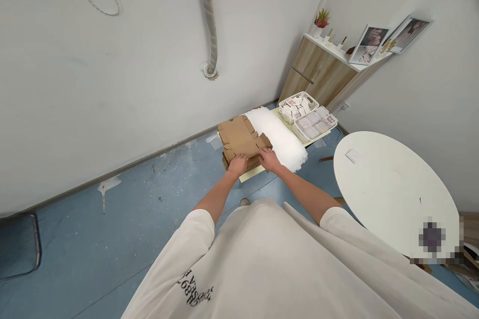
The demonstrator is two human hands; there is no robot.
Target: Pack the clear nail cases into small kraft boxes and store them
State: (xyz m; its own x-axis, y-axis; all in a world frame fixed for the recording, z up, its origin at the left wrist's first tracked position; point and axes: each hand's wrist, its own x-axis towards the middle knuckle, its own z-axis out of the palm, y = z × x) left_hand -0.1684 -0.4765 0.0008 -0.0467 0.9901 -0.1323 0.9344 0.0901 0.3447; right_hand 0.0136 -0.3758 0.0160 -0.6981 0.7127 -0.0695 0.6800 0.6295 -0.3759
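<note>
Brown flattened cardboard boxes (239,135) lie in a stack on the near left end of a low pale yellow table (251,174). My left hand (238,164) grips the near edge of the top cardboard box, fingers bent over it. Close by on the right, my right hand (268,159) has its fingers curled on the raised flap at the box's near right corner. The undersides of both hands and the thumbs are mostly hidden. White, soft-looking packing sheets (280,137) lie directly right of the cardboard.
Beyond the white sheets stand a white basket of small packets (298,105) and a basket of clear plastic boxes (315,124). A white oval table (392,184) is on the right. A wooden cabinet (322,67) stands against the wall. A dark chair frame (35,239) is at far left.
</note>
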